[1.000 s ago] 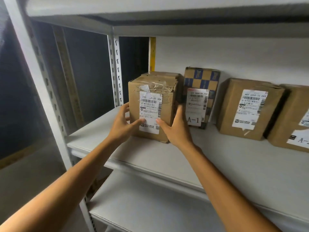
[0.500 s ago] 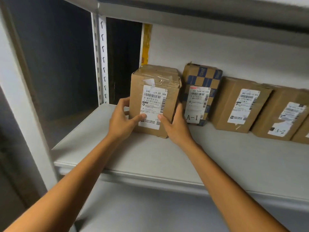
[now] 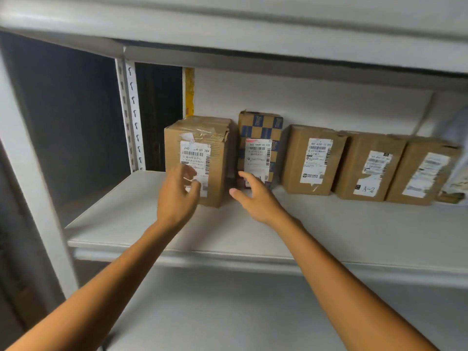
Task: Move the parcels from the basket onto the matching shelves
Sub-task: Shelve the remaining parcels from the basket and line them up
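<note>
My left hand (image 3: pixel 177 196) is up in front of the brown parcel (image 3: pixel 215 158), over the lower part of its white label (image 3: pixel 196 158). The fingers are loosely bent and a little apart, with nothing held between them. They are blurred, so I cannot tell whether the tips touch the label or hang just short of it.

My right hand (image 3: pixel 255 198) is just beside it, in front of the gap between that parcel and the blue-checked box (image 3: pixel 260 127). Its fingers are spread and fairly straight, the thumb points left toward the parcel, and it holds nothing.

The parcel stands upright on the middle shelf (image 3: pixel 329 229), at the left end of a row along the back wall. It is near the slotted post (image 3: pixel 130 115) and below a yellow strip (image 3: pixel 189 92). The blue-checked box stands close on its right. Next comes a plain brown box (image 3: pixel 314 160), then a box marked A-2 (image 3: pixel 369 168), then another brown box (image 3: pixel 423 173) near the right edge. All have their labels facing me.

Another shelf (image 3: pixel 253 21) runs overhead, and a lower shelf (image 3: pixel 228 312) lies under my forearms.
</note>
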The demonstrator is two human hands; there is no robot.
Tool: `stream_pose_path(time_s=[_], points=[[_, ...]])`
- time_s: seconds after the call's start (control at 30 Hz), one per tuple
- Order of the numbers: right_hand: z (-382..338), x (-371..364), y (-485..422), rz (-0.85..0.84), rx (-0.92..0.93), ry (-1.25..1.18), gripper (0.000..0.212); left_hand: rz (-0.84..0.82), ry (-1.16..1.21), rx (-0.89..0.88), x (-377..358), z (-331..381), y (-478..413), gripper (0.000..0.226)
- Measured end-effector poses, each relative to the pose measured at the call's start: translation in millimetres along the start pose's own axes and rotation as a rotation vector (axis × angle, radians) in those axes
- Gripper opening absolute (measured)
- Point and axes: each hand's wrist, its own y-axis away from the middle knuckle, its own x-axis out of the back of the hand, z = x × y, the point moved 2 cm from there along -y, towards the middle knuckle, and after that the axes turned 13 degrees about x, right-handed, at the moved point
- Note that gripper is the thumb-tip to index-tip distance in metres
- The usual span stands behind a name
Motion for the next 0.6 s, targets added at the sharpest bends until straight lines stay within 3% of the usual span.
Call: stream_pose_path(time_s=[0.13,0.3,0.6], points=[[10,58,37,-0.026,0.011,0.135,0.059,-0.446,-0.293,-0.195,-46,49,36,0.024],[45,157,126,-0.035,-0.120,0.433,0.062,-0.668,-0.655,-0.388,-125,121,85,0.048],[84,337,321,0.169,-0.523,0.559,0.072,-0.947,-0.478,-0.582,-279,253,214,0.059]])
